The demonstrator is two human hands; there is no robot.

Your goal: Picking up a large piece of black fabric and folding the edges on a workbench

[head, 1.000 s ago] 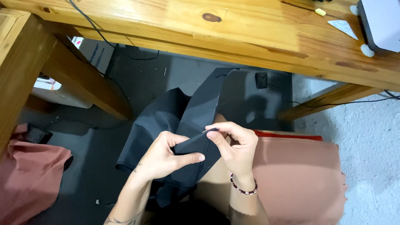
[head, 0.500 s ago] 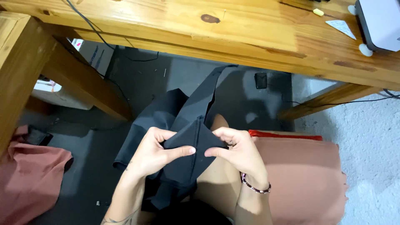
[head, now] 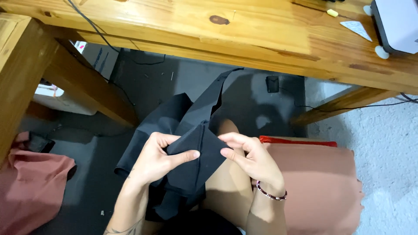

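I hold the black cloth over my lap, below the wooden table: left hand pinches its seamed fold, right hand grips the opposite corner. Step: inspecting the seam. Next move needs steady, even tension

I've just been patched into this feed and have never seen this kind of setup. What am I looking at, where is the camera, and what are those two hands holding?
There is no machine here: a person works with bare hands, and the single camera sits on their head, looking down at their lap. The left hand and the right hand, which wears a beaded bracelet, pinch a folded piece of black fabric between them; a stitched seam runs down its middle. More of it hangs toward the dark floor. Above is the edge of a wooden table with a white device on it. Pink-brown cloth lies at right and at lower left.
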